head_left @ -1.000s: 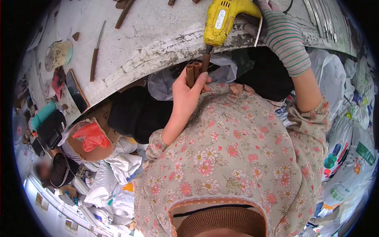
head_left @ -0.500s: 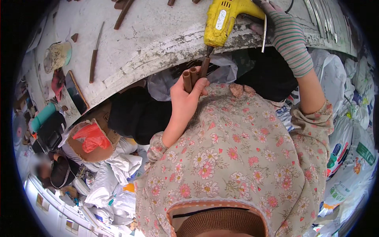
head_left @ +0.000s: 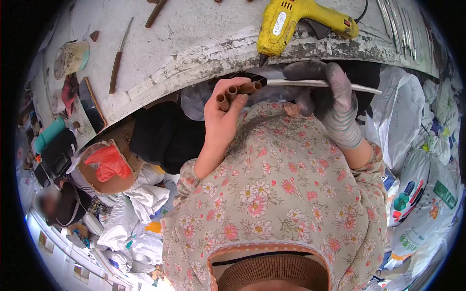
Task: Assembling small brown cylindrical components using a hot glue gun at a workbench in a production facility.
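Observation:
My bare left hand (head_left: 219, 121) is closed round three brown tubes (head_left: 250, 88), with their round open ends showing. My right hand (head_left: 340, 99), in a grey striped glove, grips a slim metal rod (head_left: 364, 88) held nearly level. The rod's left end meets the mouth of the rightmost tube; whether it goes inside I cannot tell. Just above, a yellow hot glue gun (head_left: 277, 31) lies on the worktable (head_left: 194, 34) with its nozzle over the front edge. No hand touches it.
Metal rods (head_left: 395, 29) lie at the table's far right. A brown-handled pointed tool (head_left: 116, 68), a phone-like dark slab (head_left: 92, 107) and a stained tub (head_left: 72, 59) are on the left. Below stand a cardboard box (head_left: 109, 184) holding a red bag, and white plastic bags (head_left: 417, 194) at right.
My right hand has let go of the glue gun, now resting on the table, and come down with the metal rod, turned level against a tube. The tubes have moved away from the nozzle.

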`<state>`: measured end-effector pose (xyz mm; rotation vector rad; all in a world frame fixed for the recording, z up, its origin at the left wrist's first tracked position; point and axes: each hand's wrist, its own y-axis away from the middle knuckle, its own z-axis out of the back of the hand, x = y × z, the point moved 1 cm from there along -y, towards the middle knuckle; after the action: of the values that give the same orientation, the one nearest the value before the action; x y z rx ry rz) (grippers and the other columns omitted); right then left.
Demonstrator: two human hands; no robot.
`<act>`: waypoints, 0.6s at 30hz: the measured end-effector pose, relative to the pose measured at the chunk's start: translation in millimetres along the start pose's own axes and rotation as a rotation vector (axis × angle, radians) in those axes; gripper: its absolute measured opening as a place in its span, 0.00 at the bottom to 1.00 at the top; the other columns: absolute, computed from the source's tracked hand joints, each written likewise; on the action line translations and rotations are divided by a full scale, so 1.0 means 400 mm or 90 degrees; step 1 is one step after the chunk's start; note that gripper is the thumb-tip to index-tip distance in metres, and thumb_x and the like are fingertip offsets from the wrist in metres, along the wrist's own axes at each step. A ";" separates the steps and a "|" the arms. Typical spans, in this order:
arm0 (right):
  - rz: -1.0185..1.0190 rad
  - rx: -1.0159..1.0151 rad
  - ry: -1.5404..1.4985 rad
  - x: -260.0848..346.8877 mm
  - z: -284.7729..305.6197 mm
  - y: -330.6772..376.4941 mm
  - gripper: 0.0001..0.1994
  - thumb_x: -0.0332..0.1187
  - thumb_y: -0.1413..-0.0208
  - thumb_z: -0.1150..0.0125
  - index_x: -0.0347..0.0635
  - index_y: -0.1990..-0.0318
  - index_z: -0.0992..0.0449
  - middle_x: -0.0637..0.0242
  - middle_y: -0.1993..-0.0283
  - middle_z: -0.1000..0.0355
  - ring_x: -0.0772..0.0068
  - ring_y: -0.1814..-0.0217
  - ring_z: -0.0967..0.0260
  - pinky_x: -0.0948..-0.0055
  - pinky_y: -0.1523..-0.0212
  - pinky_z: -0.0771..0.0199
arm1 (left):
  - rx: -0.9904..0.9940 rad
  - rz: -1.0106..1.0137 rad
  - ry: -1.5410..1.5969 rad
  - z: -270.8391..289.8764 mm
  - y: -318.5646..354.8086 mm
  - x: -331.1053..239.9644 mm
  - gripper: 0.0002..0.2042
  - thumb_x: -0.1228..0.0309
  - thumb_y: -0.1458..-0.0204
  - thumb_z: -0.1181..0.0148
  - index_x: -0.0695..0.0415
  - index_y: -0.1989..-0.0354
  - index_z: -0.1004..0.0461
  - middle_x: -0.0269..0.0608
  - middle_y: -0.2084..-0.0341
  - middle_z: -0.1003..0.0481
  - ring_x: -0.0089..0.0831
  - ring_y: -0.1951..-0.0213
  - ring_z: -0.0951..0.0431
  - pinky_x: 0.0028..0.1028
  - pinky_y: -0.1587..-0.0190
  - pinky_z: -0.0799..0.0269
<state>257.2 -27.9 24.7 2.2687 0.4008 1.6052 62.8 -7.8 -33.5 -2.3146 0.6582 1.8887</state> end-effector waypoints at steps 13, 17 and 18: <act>0.022 0.005 0.122 -0.029 -0.005 -0.009 0.30 0.56 0.46 0.57 0.32 0.57 0.29 0.59 0.71 0.27 0.85 0.82 0.41 0.84 0.82 0.43 | -0.076 -0.150 -0.355 0.015 0.006 -0.026 0.14 0.82 0.59 0.42 0.55 0.62 0.27 0.36 0.70 0.31 0.29 0.68 0.36 0.23 0.66 0.40; 0.205 -0.127 0.259 -0.039 0.070 0.000 0.26 0.55 0.46 0.56 0.37 0.63 0.27 0.69 0.76 0.32 0.87 0.79 0.42 0.86 0.80 0.44 | -0.083 -0.151 -0.397 0.019 0.009 -0.040 0.15 0.83 0.61 0.43 0.55 0.63 0.26 0.38 0.68 0.29 0.32 0.66 0.34 0.26 0.63 0.38; 0.334 -0.218 0.274 -0.045 0.108 0.011 0.25 0.55 0.46 0.56 0.38 0.65 0.27 0.71 0.77 0.34 0.86 0.78 0.42 0.86 0.79 0.45 | -0.086 -0.151 -0.399 0.020 0.008 -0.041 0.15 0.83 0.61 0.43 0.55 0.63 0.26 0.38 0.68 0.29 0.32 0.66 0.34 0.26 0.63 0.38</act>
<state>292.1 -43.7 -2.3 1.8471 -0.3886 2.2198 51.9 -3.7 -19.2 -1.6022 0.1792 2.3956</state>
